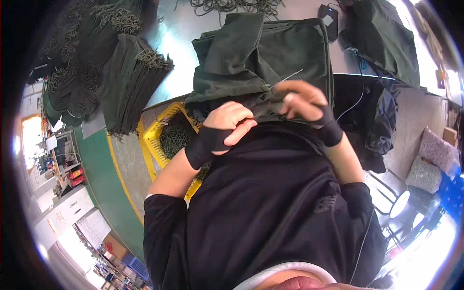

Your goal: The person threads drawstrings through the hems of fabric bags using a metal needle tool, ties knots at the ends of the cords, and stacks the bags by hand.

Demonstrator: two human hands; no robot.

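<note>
A folded stack of dark green fabric pieces (295,48) lies on the table before me, the top piece's narrow end hanging toward my lap. My left hand (229,121) is closed, thumb against fingers, at the near edge of the fabric; thin green cord (261,112) runs from its fingertips. My right hand (304,101), blurred by motion, is just right of it with bent fingers. A thin metal needle-like rod (292,75) slants over the fabric above the right fingertips, its lower end by a light knot of cord. I cannot tell whether the right fingers grip anything.
Bundles of green pieces with cord ends (130,72) are heaped at the left. A yellow basket (153,137) of green cord stands below the table edge. Loose cords (232,5), a black device (328,21) and more green fabric (384,41) are at the back and right.
</note>
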